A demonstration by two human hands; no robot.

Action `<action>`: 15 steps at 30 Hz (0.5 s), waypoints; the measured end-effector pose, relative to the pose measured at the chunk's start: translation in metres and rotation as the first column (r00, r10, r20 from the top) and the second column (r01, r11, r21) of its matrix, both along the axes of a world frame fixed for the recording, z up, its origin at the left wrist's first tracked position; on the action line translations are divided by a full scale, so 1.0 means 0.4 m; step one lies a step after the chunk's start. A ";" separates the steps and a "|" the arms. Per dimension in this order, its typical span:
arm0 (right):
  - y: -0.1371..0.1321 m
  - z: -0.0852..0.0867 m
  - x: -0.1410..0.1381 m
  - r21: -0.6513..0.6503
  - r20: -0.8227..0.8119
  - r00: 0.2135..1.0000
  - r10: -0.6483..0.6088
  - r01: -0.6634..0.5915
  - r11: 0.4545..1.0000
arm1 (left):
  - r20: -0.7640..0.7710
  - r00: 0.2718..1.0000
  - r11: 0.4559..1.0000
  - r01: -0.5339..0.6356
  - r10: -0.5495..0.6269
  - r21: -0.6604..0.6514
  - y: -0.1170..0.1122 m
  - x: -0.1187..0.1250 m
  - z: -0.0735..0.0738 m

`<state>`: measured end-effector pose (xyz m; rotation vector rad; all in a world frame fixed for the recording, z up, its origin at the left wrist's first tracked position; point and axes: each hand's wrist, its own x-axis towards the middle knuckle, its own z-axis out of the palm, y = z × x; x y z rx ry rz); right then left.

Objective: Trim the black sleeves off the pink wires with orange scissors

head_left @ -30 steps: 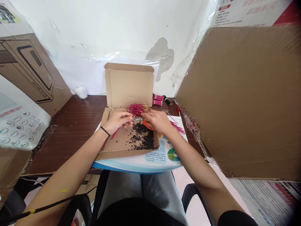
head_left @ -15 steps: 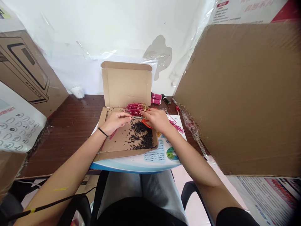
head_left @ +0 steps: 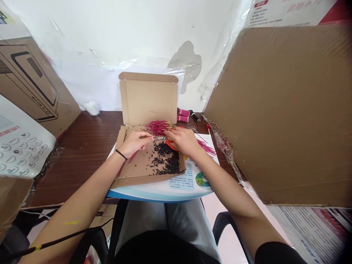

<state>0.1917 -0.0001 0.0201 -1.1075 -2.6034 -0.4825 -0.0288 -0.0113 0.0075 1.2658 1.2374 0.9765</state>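
My left hand (head_left: 136, 143) is closed over the open cardboard box (head_left: 143, 179), pinching a thin magenta wire (head_left: 133, 157) whose length trails below the palm. Its fingertips meet the blade end of a pair of orange-handled scissors (head_left: 171, 145). Those scissors are gripped in my right hand (head_left: 186, 140), and part of the handles is hidden by the fingers. Just behind both hands lies a pile of magenta wires (head_left: 158, 127) with shiny tips. Small black clippings (head_left: 169, 163) are heaped in the right half of the box.
More magenta wires (head_left: 206, 147) lie right of the box on a printed sheet (head_left: 181, 185). Tied bundles (head_left: 183, 114) stand behind, near the wall. A white cup-like object (head_left: 91, 108) is at the back left. Large cartons (head_left: 280, 117) flank the desk (head_left: 68, 161).
The hands stay in nearly the same place. The scissor blades look slightly shifted at the left fingertips; the whole view has moved a little.
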 end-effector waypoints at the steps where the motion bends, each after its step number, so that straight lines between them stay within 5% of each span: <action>1: -0.001 0.001 -0.002 -0.010 0.016 1.000 0.000 0.000 1.000 | 0.008 1.000 1.000 0.000 0.000 0.002 0.000 0.001 -0.001; 15: -0.005 0.006 -0.003 -0.051 0.031 1.000 0.005 -0.004 0.999 | 0.154 0.988 0.998 -0.001 0.010 -0.057 -0.015 0.013 0.011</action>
